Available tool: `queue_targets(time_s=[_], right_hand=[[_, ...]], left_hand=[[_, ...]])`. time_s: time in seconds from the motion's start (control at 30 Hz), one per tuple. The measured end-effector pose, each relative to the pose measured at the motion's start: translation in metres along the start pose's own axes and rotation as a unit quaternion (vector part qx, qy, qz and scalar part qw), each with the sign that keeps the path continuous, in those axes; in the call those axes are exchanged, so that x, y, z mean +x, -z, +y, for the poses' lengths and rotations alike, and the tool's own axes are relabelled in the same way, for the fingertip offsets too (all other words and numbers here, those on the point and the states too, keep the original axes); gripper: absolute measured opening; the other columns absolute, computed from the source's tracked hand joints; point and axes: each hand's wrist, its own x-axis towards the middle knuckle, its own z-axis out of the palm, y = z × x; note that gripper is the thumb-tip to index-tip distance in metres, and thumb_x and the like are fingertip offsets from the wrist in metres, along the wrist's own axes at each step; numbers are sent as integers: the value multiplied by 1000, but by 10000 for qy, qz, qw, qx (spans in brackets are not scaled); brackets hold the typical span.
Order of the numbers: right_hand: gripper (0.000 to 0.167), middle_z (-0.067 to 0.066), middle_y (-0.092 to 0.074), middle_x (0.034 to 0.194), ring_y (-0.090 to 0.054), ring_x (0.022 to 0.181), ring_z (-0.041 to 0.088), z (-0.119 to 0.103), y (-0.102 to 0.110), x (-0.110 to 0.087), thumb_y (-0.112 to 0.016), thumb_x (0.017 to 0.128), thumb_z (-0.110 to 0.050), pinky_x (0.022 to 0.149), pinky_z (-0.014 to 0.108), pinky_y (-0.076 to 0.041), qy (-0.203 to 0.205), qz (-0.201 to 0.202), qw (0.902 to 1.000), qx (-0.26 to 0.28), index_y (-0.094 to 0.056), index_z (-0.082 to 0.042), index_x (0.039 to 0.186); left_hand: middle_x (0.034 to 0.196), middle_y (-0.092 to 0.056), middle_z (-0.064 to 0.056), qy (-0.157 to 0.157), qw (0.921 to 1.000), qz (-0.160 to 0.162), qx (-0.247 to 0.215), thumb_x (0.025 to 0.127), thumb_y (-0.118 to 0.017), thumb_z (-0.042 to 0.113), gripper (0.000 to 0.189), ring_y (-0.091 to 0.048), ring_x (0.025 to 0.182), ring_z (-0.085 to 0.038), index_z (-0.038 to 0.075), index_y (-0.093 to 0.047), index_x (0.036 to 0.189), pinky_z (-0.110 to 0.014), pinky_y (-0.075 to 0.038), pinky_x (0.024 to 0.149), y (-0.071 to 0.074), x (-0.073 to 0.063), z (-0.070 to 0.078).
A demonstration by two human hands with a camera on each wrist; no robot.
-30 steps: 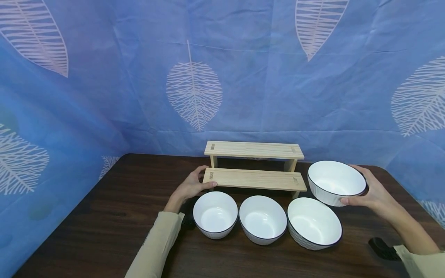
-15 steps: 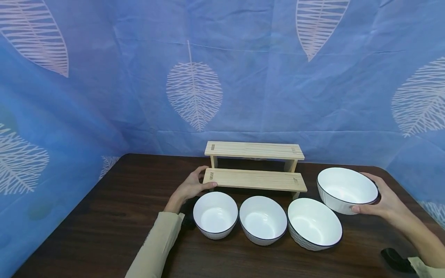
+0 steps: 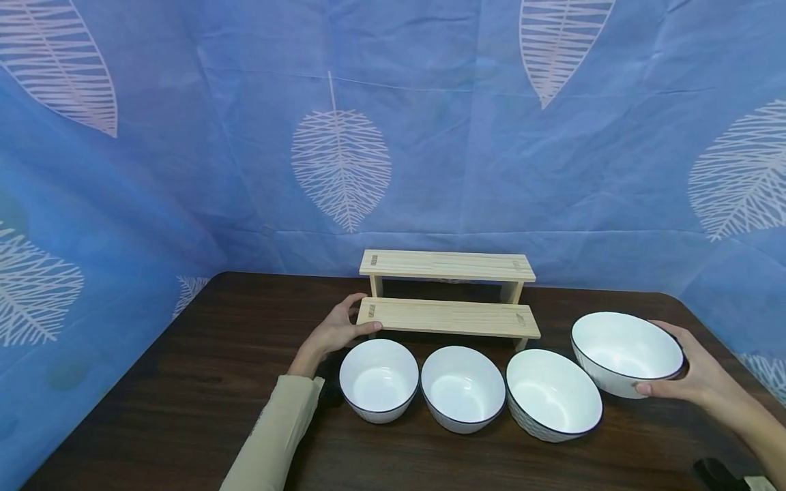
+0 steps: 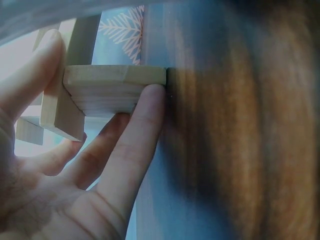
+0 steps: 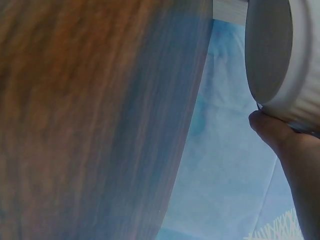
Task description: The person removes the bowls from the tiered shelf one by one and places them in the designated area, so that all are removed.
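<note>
My right hand (image 3: 688,368) grips a large white bowl (image 3: 626,348) with a dark rim at the right of the head view. In the right wrist view the underside of this bowl (image 5: 270,50) shows above the tabletop, a finger close by its base. My left hand (image 3: 338,331) holds the left end of a pale wooden two-step rack (image 3: 448,317), at its lower step. In the left wrist view the thumb (image 4: 45,55) lies on the plank, and the other fingers reach along the rack's leg (image 4: 115,82).
In front of the rack stand three smaller white bowls in a row: a left bowl (image 3: 379,378), a middle bowl (image 3: 463,389) and a right bowl (image 3: 552,394) with a textured outside. The dark wooden table (image 3: 184,409) ends at a blue leaf-print cloth (image 3: 430,150).
My right hand has carried the large bowl to the right and nearer to me. The left hand stays on the rack, and the three smaller bowls keep their places.
</note>
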Motion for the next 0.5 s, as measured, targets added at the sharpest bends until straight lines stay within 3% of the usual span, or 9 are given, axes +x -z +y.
queue_targets(time_s=[0.2,0.4,0.5], right_hand=[[103,48,-14,136,-40,105,70,3,3,-7,-77,84,-9,58,29,-51,-20,-120,9999,-119,-2,21,147],[99,50,-12,134,-40,103,70,3,5,-9,-75,88,-12,60,38,-54,-199,-376,9991,-89,-2,24,144],[96,49,-15,133,-44,102,67,14,5,-9,-74,89,-12,60,36,-54,-216,-490,9985,-99,-3,24,143]], left_hand=[[141,-48,-30,22,10000,7,-9,92,-77,12,81,-64,109,-39,0,-29,157,-54,-56,84,-1,1,-1],[140,-49,-30,-17,10000,29,23,92,-77,13,81,-64,108,-39,0,-29,157,-54,-56,83,-1,1,-1],[141,-49,-30,10,10000,30,27,92,-77,13,81,-64,109,-39,0,-30,157,-55,-56,84,-1,1,-1]])
